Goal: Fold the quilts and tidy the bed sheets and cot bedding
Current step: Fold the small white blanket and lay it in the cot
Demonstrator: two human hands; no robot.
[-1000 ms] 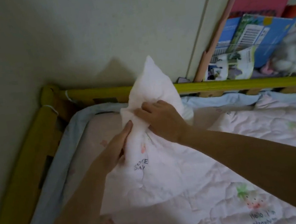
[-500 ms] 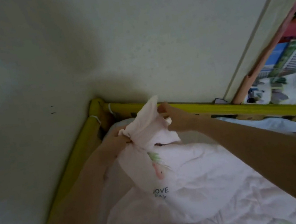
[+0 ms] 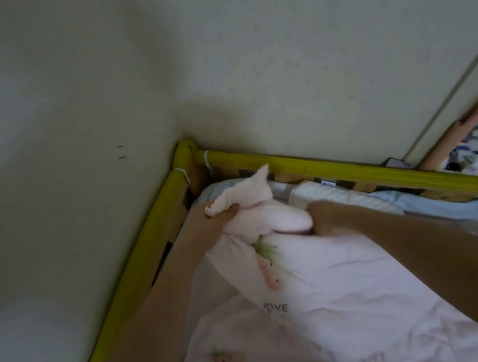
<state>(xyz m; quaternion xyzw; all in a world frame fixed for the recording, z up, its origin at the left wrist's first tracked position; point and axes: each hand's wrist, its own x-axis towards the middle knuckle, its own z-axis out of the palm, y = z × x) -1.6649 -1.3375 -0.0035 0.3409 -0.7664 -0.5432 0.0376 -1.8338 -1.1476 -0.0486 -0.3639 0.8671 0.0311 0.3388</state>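
Looking down from the head camera: a pink strawberry quilt [image 3: 325,276] lies bunched in the cot's far corner by the yellow rail [image 3: 355,175]. The left hand [image 3: 211,219] grasps its twisted corner; the right hand [image 3: 328,220] presses into the quilt, grip unclear.

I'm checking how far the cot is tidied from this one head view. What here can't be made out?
- Right hand: fingers buried under the bunched pink quilt; grip unclear.
- Quilt's full spread: cut off by the bottom and right edges.
- Mattress corner: covered by the quilt and left hand.
- Quilt lettering: partly folded under and cropped.
- Items beyond the yellow rail: blurred, cropped at the right.
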